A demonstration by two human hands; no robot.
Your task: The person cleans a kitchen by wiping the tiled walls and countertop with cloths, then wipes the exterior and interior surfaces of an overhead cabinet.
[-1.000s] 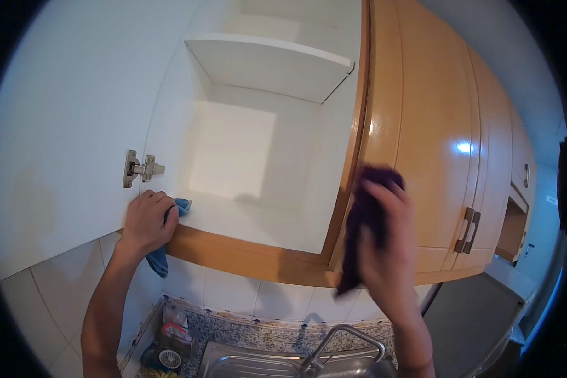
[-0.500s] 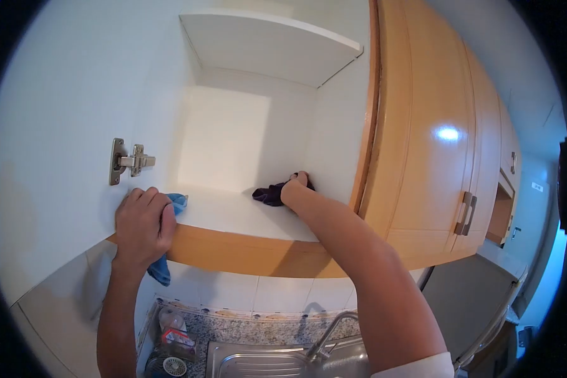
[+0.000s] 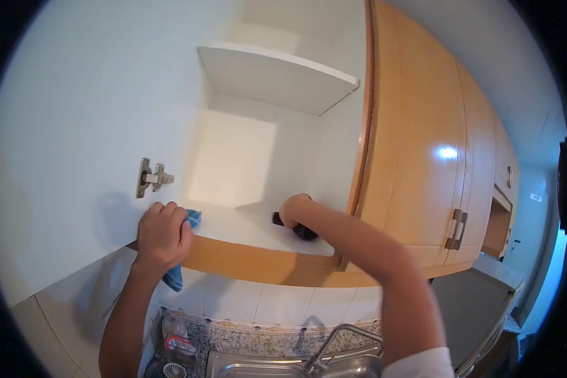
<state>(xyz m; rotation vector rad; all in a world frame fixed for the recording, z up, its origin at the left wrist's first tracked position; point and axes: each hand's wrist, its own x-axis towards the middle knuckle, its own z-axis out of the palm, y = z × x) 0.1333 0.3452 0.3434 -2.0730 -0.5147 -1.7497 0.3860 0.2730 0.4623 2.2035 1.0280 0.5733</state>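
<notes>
Inside the open wall cabinet, my right hand (image 3: pixel 294 208) presses a dark purple cloth (image 3: pixel 305 232) onto the white cabinet floor (image 3: pixel 239 230), near the right wall. Part of that cloth is hidden under the hand. At the cabinet's lower left front edge, my left hand (image 3: pixel 164 234) is closed around a blue cloth (image 3: pixel 173 278). One end of the blue cloth shows on the cabinet floor, and another hangs below the edge. The open white door with its metal hinge (image 3: pixel 152 177) stands just left of this hand.
A white shelf (image 3: pixel 277 79) spans the cabinet above my right arm. Closed wooden doors (image 3: pixel 422 145) continue to the right. Below are a steel sink (image 3: pixel 258 365) with a curved faucet (image 3: pixel 334 340), and bottles or containers (image 3: pixel 175 343) in the corner.
My right hand has drawn the purple cloth from the back right corner toward the front of the cabinet floor. My left hand keeps its hold on the blue cloth. The view has shifted slightly.
</notes>
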